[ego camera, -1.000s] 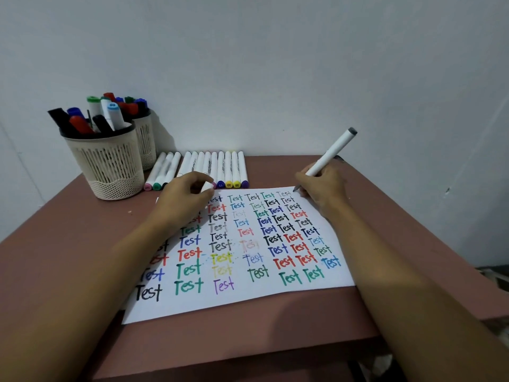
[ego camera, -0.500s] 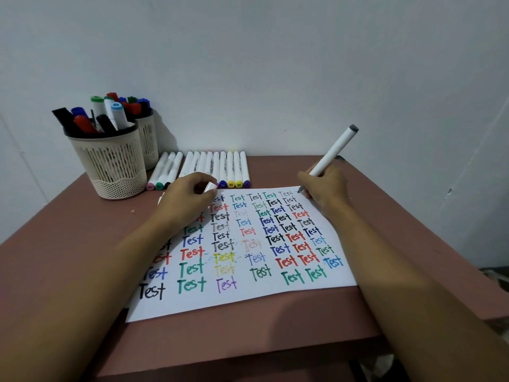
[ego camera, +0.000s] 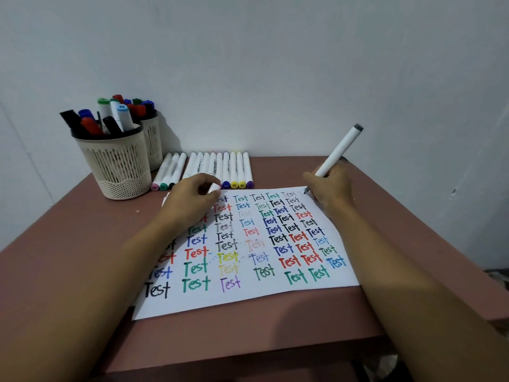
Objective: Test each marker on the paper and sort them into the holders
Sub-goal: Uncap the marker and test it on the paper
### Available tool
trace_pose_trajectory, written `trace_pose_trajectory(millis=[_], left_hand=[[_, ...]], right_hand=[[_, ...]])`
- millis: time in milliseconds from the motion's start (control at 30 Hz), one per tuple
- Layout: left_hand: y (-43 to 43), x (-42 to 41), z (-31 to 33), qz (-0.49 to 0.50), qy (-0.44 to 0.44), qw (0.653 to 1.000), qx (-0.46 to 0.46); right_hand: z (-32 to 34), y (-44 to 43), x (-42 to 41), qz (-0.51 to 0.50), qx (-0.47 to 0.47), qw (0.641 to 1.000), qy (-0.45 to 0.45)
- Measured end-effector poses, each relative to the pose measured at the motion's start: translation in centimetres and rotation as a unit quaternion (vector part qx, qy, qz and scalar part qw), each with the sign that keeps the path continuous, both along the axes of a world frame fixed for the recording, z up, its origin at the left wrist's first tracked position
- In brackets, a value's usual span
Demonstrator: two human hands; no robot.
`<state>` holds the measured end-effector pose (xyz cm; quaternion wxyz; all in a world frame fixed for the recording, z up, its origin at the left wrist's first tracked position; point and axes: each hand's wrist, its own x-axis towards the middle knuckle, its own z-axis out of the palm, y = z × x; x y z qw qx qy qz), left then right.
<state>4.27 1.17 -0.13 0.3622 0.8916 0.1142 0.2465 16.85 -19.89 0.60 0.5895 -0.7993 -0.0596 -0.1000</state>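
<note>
Right hand [ego camera: 330, 188]: grips marker [ego camera: 338, 150], tip at the far corner of the paper [ego camera: 248, 299].
Left hand [ego camera: 190, 199]: curled round a white cap [ego camera: 214, 187], I think.
Risk: stroke runs off onto table [ego camera: 399, 210].

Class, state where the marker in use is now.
Head view: the right hand grips the marker at the far right corner of the paper, tip down on it.

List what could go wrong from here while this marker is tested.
1. The marker tip sits at the paper corner by the right hand; a stroke may run onto the table.
2. The left hand, pinching what looks like a cap, rests on written words and could smear them.
3. Its knuckles lie close to the row of markers, which might roll if nudged.
</note>
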Motion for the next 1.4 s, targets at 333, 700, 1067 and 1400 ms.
trace_pose_trajectory(millis=[333, 700, 1067, 1400], left_hand=[[0.07, 0.02, -0.04, 0.001, 0.004, 1.000, 0.003], [0.08, 0.05, 0.00, 0.004, 0.001, 1.000, 0.015], [0.12, 0.00, 0.05, 0.000, 0.003, 1.000, 0.021], [0.14, 0.08, -0.03, -0.003, 0.003, 1.000, 0.015]], right_hand=[[0.19, -0.03, -0.25, 0.001, 0.003, 1.000, 0.003], [0.29, -0.02, -0.34, -0.017, 0.004, 1.000, 0.006], [0.41, -0.15, -0.45, -0.029, 0.025, 0.999, 0.007], [0.43, 0.11, -0.60, -0.018, -0.003, 1.000, -0.020]])
